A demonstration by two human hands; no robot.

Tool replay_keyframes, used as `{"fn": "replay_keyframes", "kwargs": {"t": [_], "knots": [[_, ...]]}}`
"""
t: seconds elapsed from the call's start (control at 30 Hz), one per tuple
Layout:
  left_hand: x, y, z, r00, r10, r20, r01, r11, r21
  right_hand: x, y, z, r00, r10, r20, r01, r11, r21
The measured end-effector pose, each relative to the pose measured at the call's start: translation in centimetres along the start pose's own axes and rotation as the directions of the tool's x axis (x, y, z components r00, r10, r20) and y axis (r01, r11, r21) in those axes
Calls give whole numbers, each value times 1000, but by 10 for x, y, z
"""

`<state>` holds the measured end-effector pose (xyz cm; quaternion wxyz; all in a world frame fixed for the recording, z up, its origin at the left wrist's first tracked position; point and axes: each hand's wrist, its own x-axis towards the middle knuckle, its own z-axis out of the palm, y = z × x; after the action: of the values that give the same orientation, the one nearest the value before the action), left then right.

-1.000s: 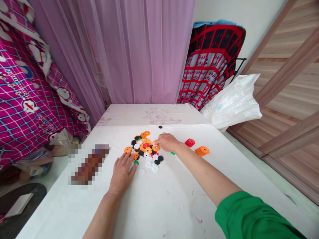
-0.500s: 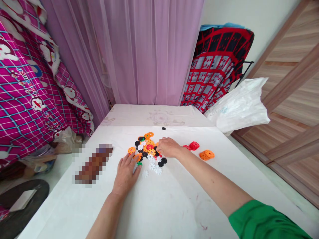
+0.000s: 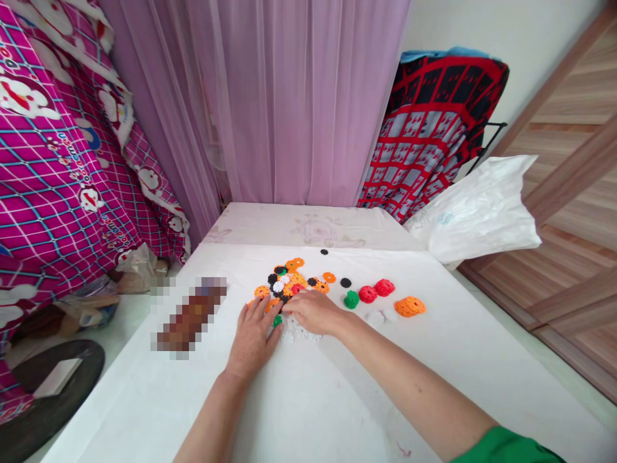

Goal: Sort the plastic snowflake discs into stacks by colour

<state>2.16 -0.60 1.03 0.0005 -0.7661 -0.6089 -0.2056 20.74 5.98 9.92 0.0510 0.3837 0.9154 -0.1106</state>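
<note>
A mixed pile of small plastic flower-shaped discs (image 3: 295, 280) in orange, black, white, red and green lies on the white-covered table. My left hand (image 3: 254, 335) rests at the pile's near left side, fingers stretched out over orange discs, with a green disc (image 3: 277, 320) by its thumb. My right hand (image 3: 314, 311) reaches into the near right of the pile, its fingers drawn together and pointing left towards my left fingertips. What they pinch, if anything, is hidden. White discs (image 3: 295, 333) lie just below my right hand.
Right of the pile sit separate groups: red discs (image 3: 368, 294), green discs (image 3: 351, 299), orange discs (image 3: 410, 306), white discs (image 3: 376, 317) and a black disc (image 3: 346, 282). Another black disc (image 3: 324, 252) lies farther back. A white plastic bag (image 3: 484, 212) stands beyond the table's right edge. A blurred patch covers something at left.
My right hand has moved nearer and towards my left hand. Groups right of the pile that my right arm covered now show. The view has shifted slightly; my left hand stays put.
</note>
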Motion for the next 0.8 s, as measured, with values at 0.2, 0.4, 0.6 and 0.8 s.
{"fn": "replay_keyframes", "kwargs": {"t": [0.2,0.4,0.6,0.8], "knots": [[1,3,-2,998,53,27,-53,999,1,-6,35,-9,949,302,-90,-304,952,-19],[1,6,-2,995,91,47,-90,996,-31,-18,32,-5,963,263,53,-255,958,-131],[3,6,-5,996,72,59,-70,997,-36,-17,27,-7,934,353,53,-344,930,-127],[2,5,-3,998,59,24,-57,997,-54,-4,20,-2,931,361,54,-354,929,-104]]}}
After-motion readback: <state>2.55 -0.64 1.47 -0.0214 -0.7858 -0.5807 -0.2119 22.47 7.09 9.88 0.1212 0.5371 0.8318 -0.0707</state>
